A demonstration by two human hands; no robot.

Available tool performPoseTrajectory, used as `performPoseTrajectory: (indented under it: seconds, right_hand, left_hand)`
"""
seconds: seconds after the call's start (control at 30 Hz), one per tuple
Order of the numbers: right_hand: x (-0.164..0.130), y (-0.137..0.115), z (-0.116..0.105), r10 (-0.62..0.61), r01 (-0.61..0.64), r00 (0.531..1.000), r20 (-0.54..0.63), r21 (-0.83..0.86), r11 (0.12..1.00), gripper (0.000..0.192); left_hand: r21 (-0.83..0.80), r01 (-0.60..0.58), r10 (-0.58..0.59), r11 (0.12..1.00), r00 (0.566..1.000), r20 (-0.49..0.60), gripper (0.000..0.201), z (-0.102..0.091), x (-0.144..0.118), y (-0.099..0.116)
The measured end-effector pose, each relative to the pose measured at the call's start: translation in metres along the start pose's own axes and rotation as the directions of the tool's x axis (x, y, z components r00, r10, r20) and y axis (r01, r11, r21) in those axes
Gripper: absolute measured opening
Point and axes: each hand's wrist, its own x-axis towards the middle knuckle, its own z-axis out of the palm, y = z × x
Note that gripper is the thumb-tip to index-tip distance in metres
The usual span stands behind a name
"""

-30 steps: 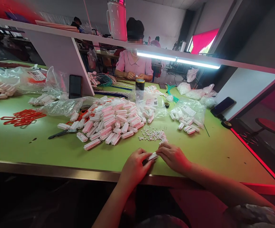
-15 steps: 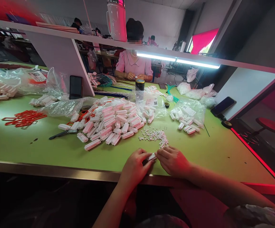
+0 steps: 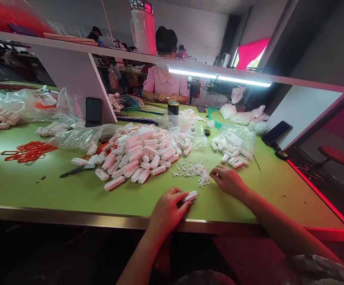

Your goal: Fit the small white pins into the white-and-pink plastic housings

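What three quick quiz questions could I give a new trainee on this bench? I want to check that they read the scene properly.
1. True or false: the left hand holds a white connector block.
2. The right hand reaches toward: A) the black scissors; B) the scatter of small white pieces; C) the red clips.
3. What stands upright against the white partition, at its left?

Key: 1 true. 2 B; the fingertips are at the scatter's right edge. 3 A dark phone.
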Motion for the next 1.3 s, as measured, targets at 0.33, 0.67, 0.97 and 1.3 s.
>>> performPoseTrajectory:
  seconds: [0.33,0.67,0.97,1.3]
  right_hand:
    - [-0.004,-0.007,0.003,0.04,-0.032,0.992,0.118,-0.073,0.997,0.015]
    - [-0.007,-0.038,0.0,0.069,-0.283,0.955,0.287,0.825,0.49,0.034]
    - [-0.013,-0.047,0.016,0.024,-0.094,0.993,0.114,0.659,0.746,0.026]
    - [-0.014,-0.056,0.029,-0.15,0.164,0.986,-0.07,0.528,0.833,0.018]
  left_hand:
    - [0.01,-0.004,0.004,1.0,1.0,-0.002,0.023,0.0,0.0,0.0]
    - [0.019,-0.019,0.019,1.0,1.0,0.003,0.023,-0.001,0.0,0.002]
    - [0.022,-0.01,0.009,1.0,1.0,0.022,0.021,-0.003,0.0,0.002]
    - [-0.001,-0.007,0.007,1.0,1.0,0.026,0.023,-0.003,0.0,0.004]
